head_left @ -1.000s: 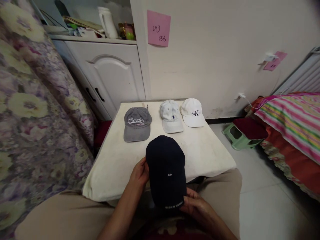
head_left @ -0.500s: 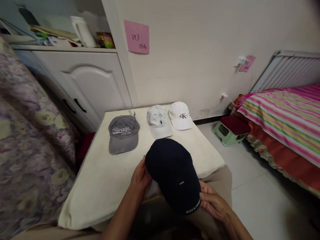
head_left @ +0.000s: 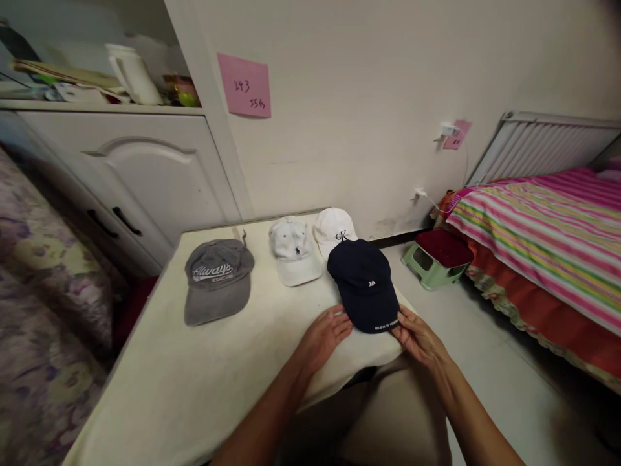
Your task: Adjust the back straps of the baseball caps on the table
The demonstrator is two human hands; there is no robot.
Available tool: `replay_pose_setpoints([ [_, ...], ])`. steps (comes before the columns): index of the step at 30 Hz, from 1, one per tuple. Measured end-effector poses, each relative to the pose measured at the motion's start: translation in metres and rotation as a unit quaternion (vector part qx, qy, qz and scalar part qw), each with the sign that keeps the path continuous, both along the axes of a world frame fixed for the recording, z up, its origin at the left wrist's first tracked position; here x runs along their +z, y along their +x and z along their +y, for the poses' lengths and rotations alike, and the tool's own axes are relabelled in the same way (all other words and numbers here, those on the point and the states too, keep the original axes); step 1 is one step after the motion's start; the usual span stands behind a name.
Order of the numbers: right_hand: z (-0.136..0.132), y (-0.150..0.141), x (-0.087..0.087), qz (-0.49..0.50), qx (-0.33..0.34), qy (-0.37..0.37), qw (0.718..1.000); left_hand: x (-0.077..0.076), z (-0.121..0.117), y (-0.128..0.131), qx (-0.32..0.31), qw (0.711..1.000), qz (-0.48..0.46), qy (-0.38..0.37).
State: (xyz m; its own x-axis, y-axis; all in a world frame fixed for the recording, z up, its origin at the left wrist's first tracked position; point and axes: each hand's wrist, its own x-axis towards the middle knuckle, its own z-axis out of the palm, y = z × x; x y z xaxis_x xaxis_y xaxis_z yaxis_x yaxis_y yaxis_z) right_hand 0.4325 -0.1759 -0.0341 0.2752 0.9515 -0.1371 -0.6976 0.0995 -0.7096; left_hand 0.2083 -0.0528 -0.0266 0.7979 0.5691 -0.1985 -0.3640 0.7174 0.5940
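A navy baseball cap [head_left: 365, 285] with a small white emblem and lettering along its brim is at the table's right side, brim toward me. My right hand [head_left: 420, 340] pinches the right corner of that brim. Beside the brim's left edge, my left hand [head_left: 326, 336] has its fingers stretched out; whether the fingertips touch the cap I cannot tell. Behind it a white cap [head_left: 330, 226] with black letters is partly covered from view. A pale cap [head_left: 294, 252] with a small dark logo lies left of that, and a grey cap [head_left: 218, 281] with white script lies farther left.
The caps are on a cream-covered table [head_left: 194, 382] against the wall. A white cabinet [head_left: 145, 168] stands back left, near a floral curtain [head_left: 43, 310]. To the right are a green stool [head_left: 434, 259] with a red top and a bed [head_left: 543, 213] with a striped cover.
The navy cap has gone from above my lap to the table's right side, in front of the white cap. My left hand has let go of its side. The view has swung right.
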Motion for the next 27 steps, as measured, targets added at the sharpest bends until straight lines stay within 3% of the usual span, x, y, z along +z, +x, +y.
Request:
replay_pose_setpoints([
  [7,-0.017,0.017,-0.009,-0.03,-0.012,-0.059,0.998,-0.002,-0.01,0.005,-0.004,0.999,0.021,0.046],
  [12,-0.028,0.026,-0.014,-0.096,-0.08,-0.135,0.983,-0.001,-0.017,0.01,-0.001,0.995,0.059,0.076],
  [21,-0.035,0.019,-0.01,-0.174,-0.145,-0.18,0.957,-0.002,-0.025,0.015,-0.014,0.978,0.145,0.151],
  [27,-0.043,0.016,-0.01,-0.17,-0.165,-0.209,0.949,0.001,-0.028,0.016,-0.027,0.963,0.174,0.204],
])
